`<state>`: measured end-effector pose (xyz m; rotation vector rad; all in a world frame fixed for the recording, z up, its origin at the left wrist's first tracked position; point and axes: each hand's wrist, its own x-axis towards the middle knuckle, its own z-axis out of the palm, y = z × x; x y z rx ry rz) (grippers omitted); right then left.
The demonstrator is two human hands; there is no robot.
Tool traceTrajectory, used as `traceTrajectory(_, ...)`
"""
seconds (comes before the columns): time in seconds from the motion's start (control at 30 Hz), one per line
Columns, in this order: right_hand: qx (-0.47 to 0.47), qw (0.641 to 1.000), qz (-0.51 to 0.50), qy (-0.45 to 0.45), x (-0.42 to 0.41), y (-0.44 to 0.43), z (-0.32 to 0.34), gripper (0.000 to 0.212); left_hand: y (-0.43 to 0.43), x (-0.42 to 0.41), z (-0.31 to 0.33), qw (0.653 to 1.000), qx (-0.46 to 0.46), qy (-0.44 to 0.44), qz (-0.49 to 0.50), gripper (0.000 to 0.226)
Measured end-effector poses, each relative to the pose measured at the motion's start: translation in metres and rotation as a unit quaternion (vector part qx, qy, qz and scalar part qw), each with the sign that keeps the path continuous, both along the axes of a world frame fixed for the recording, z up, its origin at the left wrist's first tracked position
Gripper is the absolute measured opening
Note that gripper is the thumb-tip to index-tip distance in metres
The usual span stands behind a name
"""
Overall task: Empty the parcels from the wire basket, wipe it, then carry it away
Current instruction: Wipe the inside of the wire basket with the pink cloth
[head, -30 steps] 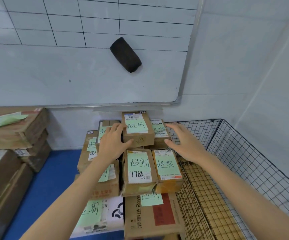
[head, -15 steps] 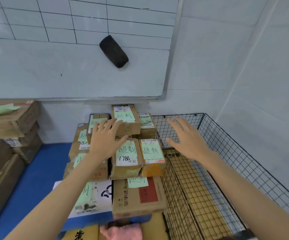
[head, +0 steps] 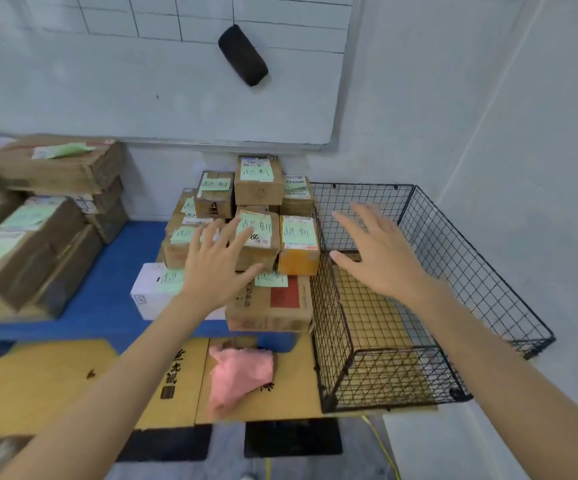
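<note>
Two hands, left hand [head: 216, 268] and right hand [head: 382, 259], hover spread and empty. A pink cloth [head: 240, 374] lies nearest, beside the wire basket [head: 453, 251], which holds nothing. Left of it stacked parcels [head: 258, 216] carry green handwritten notes, blurred; "86" partly hidden.

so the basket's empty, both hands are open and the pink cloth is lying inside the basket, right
Not quite. The head view shows the pink cloth outside the basket, on the yellow cardboard to its left. The rest holds: the basket is empty, and the left hand and right hand are both open.
</note>
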<state>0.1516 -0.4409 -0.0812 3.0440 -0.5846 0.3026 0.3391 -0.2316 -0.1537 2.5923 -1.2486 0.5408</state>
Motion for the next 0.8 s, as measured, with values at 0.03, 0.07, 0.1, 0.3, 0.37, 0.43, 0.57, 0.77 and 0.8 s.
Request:
traceTrajectory(0.03, 0.002, 1.0, 0.016, -0.006, -0.002, 0.01, 0.0, 0.072, 0.011, -0.007, -0.002, 1.0, -0.006, -0.002, 0.004, 0.074)
traceTrajectory(0.07, 0.0, 0.999, 0.032, -0.01, -0.003, 0.02, 0.001, 0.072, 0.023, -0.014, -0.004, 1.0, -0.01, -0.001, 0.009, 0.073)
traceTrajectory(0.1, -0.005, 0.999, 0.047, -0.014, -0.005, 0.031, 0.0, 0.071, 0.035, -0.02, -0.007, 1.0, -0.014, 0.003, 0.016, 0.071)
traceTrajectory(0.3, 0.025, 0.99, 0.127, -0.048, -0.008, 0.086, -0.015, 0.065, 0.096, -0.039, -0.031, 0.995, -0.002, 0.022, 0.098, 0.066)
traceTrajectory(0.37, 0.057, 0.985, 0.154, -0.05, -0.004, 0.102, -0.031, 0.063, 0.112, -0.045, -0.042, 0.992, -0.004, 0.034, 0.12, 0.067)
traceTrajectory(0.43, 0.094, 0.98, 0.174, -0.032, 0.003, 0.116, -0.058, 0.061, 0.125, -0.052, -0.056, 0.99, 0.002, 0.041, 0.138, 0.066)
traceTrajectory(0.57, 0.145, 0.971, 0.183, 0.053, 0.018, 0.131, -0.135, 0.061, 0.148, -0.062, -0.094, 0.984, 0.031, 0.074, 0.162, 0.066)
traceTrajectory(0.77, 0.212, 0.954, 0.152, 0.148, 0.048, 0.144, -0.234, 0.085, 0.172, -0.073, -0.147, 0.973, 0.063, 0.13, 0.179, 0.067)
traceTrajectory(0.8, 0.216, 0.951, 0.157, 0.158, 0.053, 0.145, -0.245, 0.088, 0.174, -0.074, -0.153, 0.971, 0.064, 0.14, 0.182, 0.067)
